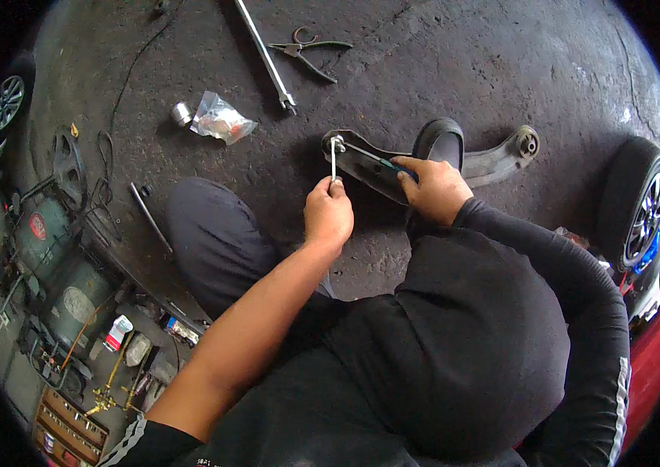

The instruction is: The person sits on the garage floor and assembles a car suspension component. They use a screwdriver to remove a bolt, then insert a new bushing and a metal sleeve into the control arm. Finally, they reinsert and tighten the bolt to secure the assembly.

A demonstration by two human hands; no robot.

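A dark metal suspension control arm (pixel 491 171) lies on the floor, with a round bushing (pixel 528 144) at its right end. My shoe (pixel 440 144) stands across its middle. At the left end of the arm is a shiny ball joint stud (pixel 338 143). My left hand (pixel 328 214) grips a slim silver wrench (pixel 334 162), whose far end meets the stud. My right hand (pixel 437 189) is closed round a screwdriver (pixel 369 156) with a teal-and-dark handle, its shaft pointing left to the stud. Whether its tip touches the stud I cannot tell.
Beyond the arm lie a long steel bar (pixel 264 56), pliers (pixel 310 54), a clear plastic bag (pixel 222 119) and a silver cylinder (pixel 182 114). An air compressor (pixel 54 233) and a tool box (pixel 71 426) stand left. A car wheel (pixel 633 210) is at right.
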